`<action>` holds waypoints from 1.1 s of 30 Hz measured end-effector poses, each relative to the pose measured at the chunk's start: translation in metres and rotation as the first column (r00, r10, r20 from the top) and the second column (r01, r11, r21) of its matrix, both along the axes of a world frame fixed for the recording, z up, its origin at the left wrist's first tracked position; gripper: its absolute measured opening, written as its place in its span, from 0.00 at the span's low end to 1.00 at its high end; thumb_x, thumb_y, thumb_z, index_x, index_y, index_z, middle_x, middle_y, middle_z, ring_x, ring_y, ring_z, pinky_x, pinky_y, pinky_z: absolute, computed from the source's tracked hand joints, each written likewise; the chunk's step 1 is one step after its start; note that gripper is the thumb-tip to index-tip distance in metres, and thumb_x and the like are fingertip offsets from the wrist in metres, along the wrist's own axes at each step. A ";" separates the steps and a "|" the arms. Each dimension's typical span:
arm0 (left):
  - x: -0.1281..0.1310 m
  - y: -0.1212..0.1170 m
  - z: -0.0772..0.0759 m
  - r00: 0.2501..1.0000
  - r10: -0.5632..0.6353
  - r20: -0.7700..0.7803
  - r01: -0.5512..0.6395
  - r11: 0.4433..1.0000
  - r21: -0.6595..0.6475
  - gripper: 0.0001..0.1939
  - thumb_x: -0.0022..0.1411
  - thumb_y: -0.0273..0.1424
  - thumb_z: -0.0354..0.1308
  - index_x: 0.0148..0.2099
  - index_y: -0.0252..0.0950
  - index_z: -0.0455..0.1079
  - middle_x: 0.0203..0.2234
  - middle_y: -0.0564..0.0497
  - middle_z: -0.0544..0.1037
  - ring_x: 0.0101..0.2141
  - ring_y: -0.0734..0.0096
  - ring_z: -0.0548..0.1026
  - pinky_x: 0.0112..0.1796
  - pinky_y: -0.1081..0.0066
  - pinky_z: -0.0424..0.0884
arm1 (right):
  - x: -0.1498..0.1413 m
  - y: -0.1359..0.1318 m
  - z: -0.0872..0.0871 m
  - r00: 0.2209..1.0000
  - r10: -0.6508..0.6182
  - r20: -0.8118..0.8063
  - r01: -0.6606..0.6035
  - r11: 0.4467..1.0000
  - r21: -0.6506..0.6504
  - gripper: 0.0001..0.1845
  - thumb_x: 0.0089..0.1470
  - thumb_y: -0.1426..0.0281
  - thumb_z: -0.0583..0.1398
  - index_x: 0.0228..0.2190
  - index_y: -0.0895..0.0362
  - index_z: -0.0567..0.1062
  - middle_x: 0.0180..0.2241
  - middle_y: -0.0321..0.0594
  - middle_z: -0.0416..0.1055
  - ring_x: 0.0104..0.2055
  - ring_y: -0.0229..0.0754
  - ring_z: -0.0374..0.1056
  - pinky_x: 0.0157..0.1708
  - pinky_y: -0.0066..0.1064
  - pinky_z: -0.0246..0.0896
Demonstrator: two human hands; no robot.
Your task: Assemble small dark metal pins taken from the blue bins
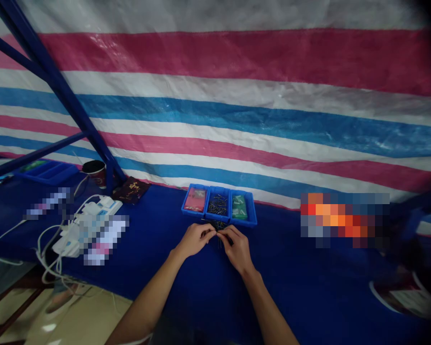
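Note:
My left hand [194, 239] and my right hand [237, 247] meet at the fingertips just in front of a blue tray. Both are closed in a pinch, and what sits between the fingers is too small to make out. Behind the fingertips, a small heap of thin dark pieces [220, 224] lies on the blue table. Three compartments make up the blue tray [254, 211]. A pink packet [195, 201] with small pieces fills the left one, dark screw-like pieces [218, 205] the middle one, and a green packet [239, 208] with pale pieces the right one.
Left on the blue table [147, 258] are a white power strip [109, 206] with tangled cables, a dark packet [132, 189], a cup [95, 173] and another blue tray [46, 173]. A tub-like container [405, 294] stands at right. Blue metal bars [66, 108] and a striped sheet [237, 143] rise behind.

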State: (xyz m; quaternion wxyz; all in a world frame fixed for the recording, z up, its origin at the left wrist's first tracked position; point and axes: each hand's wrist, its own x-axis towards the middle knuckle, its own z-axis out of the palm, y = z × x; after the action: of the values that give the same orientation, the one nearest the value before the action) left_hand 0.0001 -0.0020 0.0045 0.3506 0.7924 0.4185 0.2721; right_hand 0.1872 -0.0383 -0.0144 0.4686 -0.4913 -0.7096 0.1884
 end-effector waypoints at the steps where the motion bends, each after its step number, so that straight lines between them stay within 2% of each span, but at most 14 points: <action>1: 0.000 0.000 0.000 1.000 0.000 0.003 0.000 1.000 0.001 0.16 0.71 0.38 0.51 0.38 0.36 0.75 0.20 0.55 0.74 0.22 0.75 0.70 0.29 0.77 0.62 | 0.000 0.000 0.000 1.000 0.000 0.000 0.000 1.000 0.002 0.12 0.66 0.66 0.56 0.35 0.54 0.79 0.32 0.41 0.73 0.33 0.42 0.71 0.35 0.31 0.67; 33: -0.001 0.000 0.000 0.999 -0.004 -0.034 0.005 0.999 0.044 0.15 0.71 0.38 0.51 0.39 0.37 0.75 0.21 0.56 0.75 0.23 0.74 0.71 0.31 0.77 0.62 | 0.000 0.001 -0.001 1.000 -0.009 -0.008 0.009 1.000 -0.001 0.14 0.66 0.62 0.57 0.33 0.54 0.79 0.31 0.39 0.72 0.30 0.40 0.69 0.32 0.31 0.64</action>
State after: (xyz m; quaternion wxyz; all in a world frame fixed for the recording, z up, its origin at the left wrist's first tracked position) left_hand -0.0005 -0.0021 0.0050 0.3265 0.8054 0.4164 0.2672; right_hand 0.1876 -0.0372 -0.0155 0.4718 -0.4941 -0.7055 0.1887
